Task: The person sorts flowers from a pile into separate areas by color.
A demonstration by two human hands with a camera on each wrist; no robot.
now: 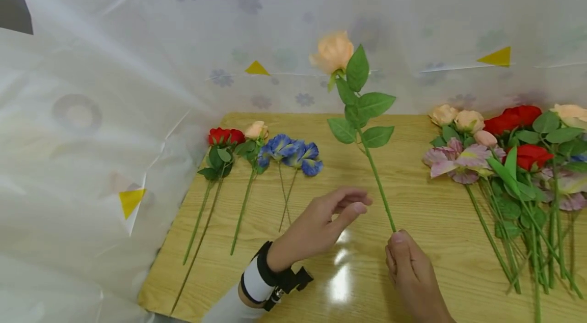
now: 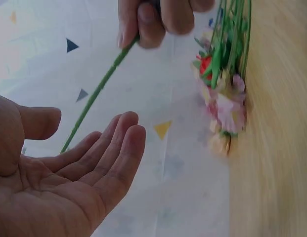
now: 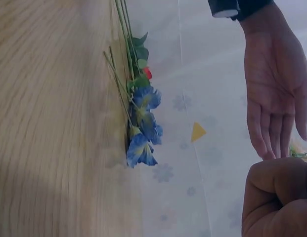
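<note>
A peach artificial rose (image 1: 334,52) with green leaves stands tilted above the table. My right hand (image 1: 411,274) grips the lower end of its stem between thumb and curled fingers. Close to the stem, on its left side, is my left hand (image 1: 327,218), fingers extended and holding nothing. In the left wrist view that left hand (image 2: 69,182) lies palm up, its fingers loosely spread beside the green stem (image 2: 96,94). The right wrist view has the right hand (image 3: 279,197) curled at lower right, and most of the rose is out of sight there.
At left on the wooden table (image 1: 339,180) lie red roses (image 1: 224,136), a peach rose (image 1: 257,130) and blue irises (image 1: 293,152). A mixed pile of red, peach and pink-purple flowers (image 1: 463,160) lies at right. A patterned white sheet (image 1: 275,22) hangs behind.
</note>
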